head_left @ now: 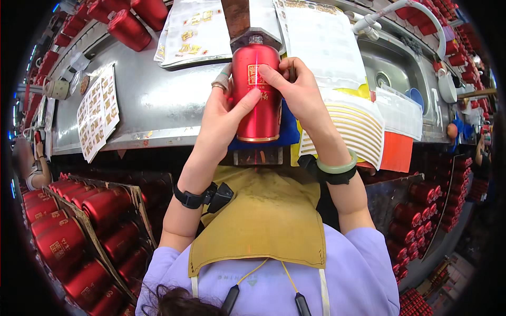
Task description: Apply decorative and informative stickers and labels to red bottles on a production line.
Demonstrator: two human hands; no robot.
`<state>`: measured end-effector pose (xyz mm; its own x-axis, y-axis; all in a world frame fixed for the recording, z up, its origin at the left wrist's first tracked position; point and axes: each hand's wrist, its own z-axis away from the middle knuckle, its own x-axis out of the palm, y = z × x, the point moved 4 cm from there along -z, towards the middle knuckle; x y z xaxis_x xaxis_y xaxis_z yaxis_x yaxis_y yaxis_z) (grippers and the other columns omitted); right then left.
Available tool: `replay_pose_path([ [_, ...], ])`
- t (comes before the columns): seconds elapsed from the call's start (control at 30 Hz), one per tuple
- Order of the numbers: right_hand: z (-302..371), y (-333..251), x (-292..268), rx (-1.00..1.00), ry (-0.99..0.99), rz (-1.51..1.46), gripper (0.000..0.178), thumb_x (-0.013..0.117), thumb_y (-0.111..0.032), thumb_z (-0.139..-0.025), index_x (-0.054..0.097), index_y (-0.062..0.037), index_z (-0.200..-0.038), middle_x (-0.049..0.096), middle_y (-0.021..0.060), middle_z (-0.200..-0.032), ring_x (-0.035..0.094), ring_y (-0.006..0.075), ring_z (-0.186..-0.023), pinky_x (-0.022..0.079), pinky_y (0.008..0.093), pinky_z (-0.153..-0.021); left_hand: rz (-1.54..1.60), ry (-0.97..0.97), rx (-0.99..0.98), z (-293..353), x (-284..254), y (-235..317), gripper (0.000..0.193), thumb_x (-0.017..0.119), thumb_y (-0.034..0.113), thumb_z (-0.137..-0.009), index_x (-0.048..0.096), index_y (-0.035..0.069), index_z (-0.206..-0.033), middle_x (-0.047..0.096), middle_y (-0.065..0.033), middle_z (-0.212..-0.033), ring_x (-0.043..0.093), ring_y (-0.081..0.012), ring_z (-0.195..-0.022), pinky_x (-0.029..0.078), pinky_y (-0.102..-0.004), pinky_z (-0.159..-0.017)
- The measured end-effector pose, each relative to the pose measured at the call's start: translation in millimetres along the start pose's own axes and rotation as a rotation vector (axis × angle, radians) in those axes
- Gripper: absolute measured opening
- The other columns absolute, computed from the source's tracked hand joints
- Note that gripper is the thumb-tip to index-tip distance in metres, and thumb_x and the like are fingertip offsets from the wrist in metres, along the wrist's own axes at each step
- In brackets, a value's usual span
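Observation:
A shiny red bottle [256, 117] with gold lettering lies in front of me, its neck pointing away toward a metal holder [266, 36]. My left hand [220, 113] grips its left side, thumb laid across the front; a pale covering wraps one fingertip. On the other side my right hand [301, 95] holds the bottle, with the thumb pressed near the gold square emblem and the fingers curled around the edge. Beneath the bottle is a blue cloth [288, 126], partly hidden.
Decal sheets [203, 26] lie behind and at the left [99, 113] on the metal worktop [153, 100]. To the right are a striped sheet [350, 124], a white tub [403, 113] and a sink [390, 66] with a faucet. Red bottles [108, 205] fill crates below on both sides.

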<state>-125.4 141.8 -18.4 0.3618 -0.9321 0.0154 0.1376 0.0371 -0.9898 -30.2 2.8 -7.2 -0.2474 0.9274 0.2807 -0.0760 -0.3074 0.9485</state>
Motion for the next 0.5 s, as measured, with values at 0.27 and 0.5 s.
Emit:
replay_pose_path([
  [0.27, -2.0, 2.8, -2.1, -0.018, -0.005, 0.033, 0.054, 0.087, -0.039, -0.086, 0.056, 0.0022, -0.104, 0.055, 0.0026, -0.085, 0.052, 0.01, -0.077, 0.047, 0.0253, -0.065, 0.071, -0.041, -0.02, 1.1, -1.3, -0.3, 0.077, 0.072, 0.007, -0.098, 0.026, -0.002, -0.16, 0.05, -0.0156, -0.15, 0.054, -0.0187, -0.134, 0.047, -0.036, -0.111],
  [0.5, -1.5, 0.3, -2.9, -0.022, 0.004, 0.063, 0.05, 0.084, -0.037, -0.089, 0.057, 0.0021, -0.105, 0.057, 0.0028, -0.087, 0.053, 0.0103, -0.079, 0.047, 0.0262, -0.068, 0.061, -0.044, 0.022, 0.2, -3.1, -2.7, 0.079, 0.075, 0.009, -0.096, 0.028, -0.002, -0.158, 0.05, -0.0159, -0.15, 0.052, -0.0204, -0.137, 0.047, -0.038, -0.112],
])
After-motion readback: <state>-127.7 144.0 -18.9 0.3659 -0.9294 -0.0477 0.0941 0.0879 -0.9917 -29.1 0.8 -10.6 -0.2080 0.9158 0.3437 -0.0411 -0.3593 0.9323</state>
